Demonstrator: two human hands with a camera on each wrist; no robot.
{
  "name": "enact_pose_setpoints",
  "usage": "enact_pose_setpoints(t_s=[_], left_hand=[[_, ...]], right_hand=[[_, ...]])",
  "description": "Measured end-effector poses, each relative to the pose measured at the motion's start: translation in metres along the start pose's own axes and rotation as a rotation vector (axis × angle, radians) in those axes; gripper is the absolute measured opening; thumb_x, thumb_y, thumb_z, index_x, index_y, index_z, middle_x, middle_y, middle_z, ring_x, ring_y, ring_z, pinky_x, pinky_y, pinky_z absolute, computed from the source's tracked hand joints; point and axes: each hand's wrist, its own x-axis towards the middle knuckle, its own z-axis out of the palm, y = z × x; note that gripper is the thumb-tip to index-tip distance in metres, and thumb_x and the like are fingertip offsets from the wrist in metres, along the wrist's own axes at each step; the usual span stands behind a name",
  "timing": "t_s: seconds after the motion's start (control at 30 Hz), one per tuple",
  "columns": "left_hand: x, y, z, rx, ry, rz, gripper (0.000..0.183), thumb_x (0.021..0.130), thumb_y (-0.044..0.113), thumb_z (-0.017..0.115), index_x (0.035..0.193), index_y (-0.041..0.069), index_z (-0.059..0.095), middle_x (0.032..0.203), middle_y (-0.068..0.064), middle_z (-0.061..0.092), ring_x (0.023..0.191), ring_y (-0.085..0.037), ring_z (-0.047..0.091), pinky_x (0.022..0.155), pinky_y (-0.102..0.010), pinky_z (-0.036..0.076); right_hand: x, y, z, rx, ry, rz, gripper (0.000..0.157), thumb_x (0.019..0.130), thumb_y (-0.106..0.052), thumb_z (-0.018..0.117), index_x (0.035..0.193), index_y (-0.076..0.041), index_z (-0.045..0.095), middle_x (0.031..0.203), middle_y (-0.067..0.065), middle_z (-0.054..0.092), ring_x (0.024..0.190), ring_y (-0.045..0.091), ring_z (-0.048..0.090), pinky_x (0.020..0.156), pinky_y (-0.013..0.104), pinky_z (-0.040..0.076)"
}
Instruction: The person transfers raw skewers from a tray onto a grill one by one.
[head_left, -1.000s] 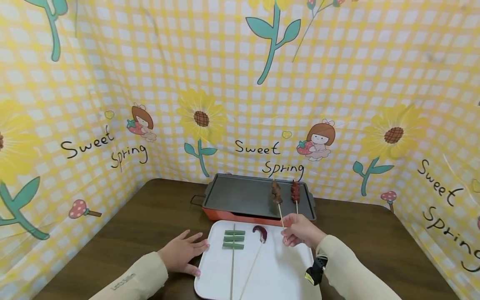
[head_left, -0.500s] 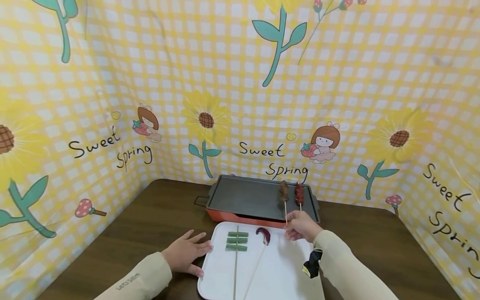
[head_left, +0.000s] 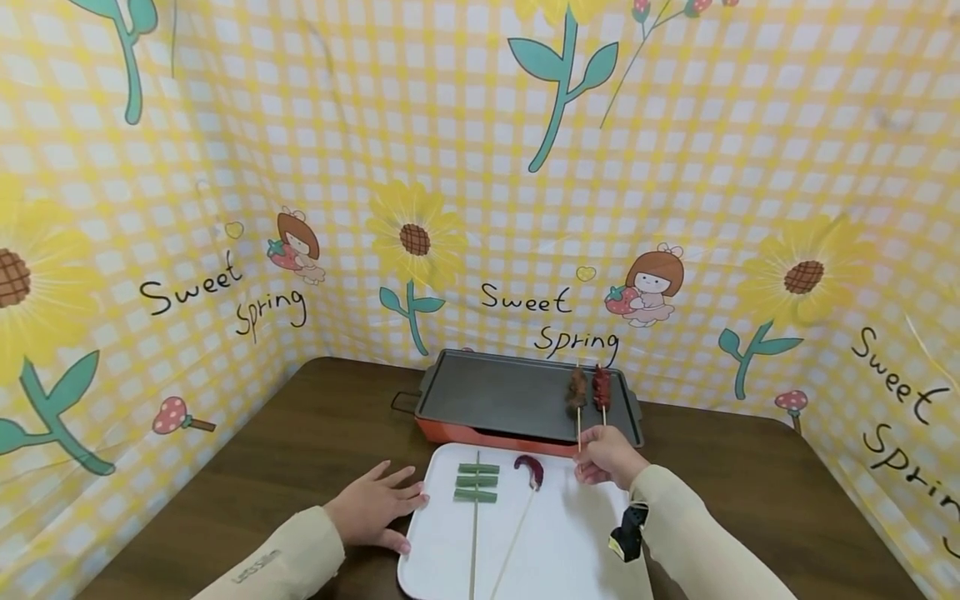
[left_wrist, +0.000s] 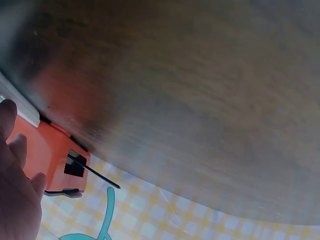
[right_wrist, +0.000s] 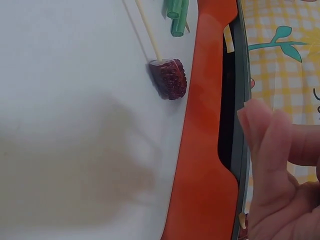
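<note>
My right hand (head_left: 611, 457) pinches the stick of a brown meat skewer (head_left: 577, 390), whose meat lies over the right part of the griddle (head_left: 487, 390). Just right of it on the griddle is a red meat skewer (head_left: 602, 388); its stick runs behind my hand. In the right wrist view, thumb and fingertips meet at the griddle's edge, and the stick is hidden. My left hand (head_left: 375, 505), fingers spread, rests at the left rim of the white tray (head_left: 577, 558). On the tray lie a green vegetable skewer (head_left: 476, 482) and a skewer with a dark purple curled tentacle (head_left: 531, 471).
The griddle has an orange base (head_left: 480, 435) and stands directly behind the tray. A wire handle (head_left: 403, 402) juts from its left end. Yellow checked cloth (head_left: 480, 208) rises around the back and sides of the brown wooden table (head_left: 315, 425).
My right hand has shifted right with the brown meat skewer, bringing it closer to the red one and nearly parallel with it. The left hand stays at the tray's rim.
</note>
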Motion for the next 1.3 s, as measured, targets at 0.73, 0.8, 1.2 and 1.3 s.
enact_pose_setpoints(t_s=[0.73, 0.8, 1.2, 1.3], left_hand=[[-0.002, 0.001, 0.001, 0.010, 0.011, 0.012, 0.069, 0.085, 0.068, 0.042, 0.137, 0.025, 0.056, 0.138, 0.002, 0.054, 0.134, -0.024, 0.041, 0.104, -0.049, 0.034], [-0.002, 0.001, 0.001, 0.016, 0.020, 0.015, 0.068, 0.085, 0.068, 0.043, 0.136, 0.024, 0.056, 0.137, 0.002, 0.054, 0.134, -0.025, 0.041, 0.104, -0.050, 0.034], [-0.001, 0.003, -0.001, -0.025, -0.038, -0.013, 0.068, 0.084, 0.067, 0.046, 0.138, 0.025, 0.055, 0.139, 0.003, 0.052, 0.136, -0.024, 0.038, 0.106, -0.049, 0.032], [-0.001, 0.003, -0.002, -0.022, -0.033, -0.016, 0.068, 0.084, 0.066, 0.047, 0.137, 0.025, 0.055, 0.139, 0.003, 0.052, 0.136, -0.024, 0.039, 0.106, -0.050, 0.032]], right_hand=[[0.010, -0.006, 0.007, -0.054, -0.002, 0.014, 0.021, 0.087, 0.009, 0.057, 0.107, 0.012, 0.051, 0.072, 0.016, 0.064, 0.047, 0.013, 0.056, 0.048, 0.024, 0.051], [0.010, -0.007, 0.007, -0.044, 0.005, 0.016, 0.021, 0.088, 0.008, 0.058, 0.107, 0.012, 0.052, 0.077, 0.019, 0.065, 0.048, 0.012, 0.056, 0.049, 0.025, 0.051], [0.011, -0.002, 0.010, -0.045, 0.015, 0.000, 0.022, 0.091, 0.002, 0.055, 0.109, 0.014, 0.050, 0.068, 0.014, 0.063, 0.046, 0.011, 0.056, 0.048, 0.026, 0.052], [0.013, -0.002, 0.009, -0.073, 0.047, -0.005, 0.025, 0.092, 0.001, 0.056, 0.112, 0.014, 0.050, 0.077, 0.021, 0.065, 0.047, 0.012, 0.057, 0.049, 0.028, 0.053]])
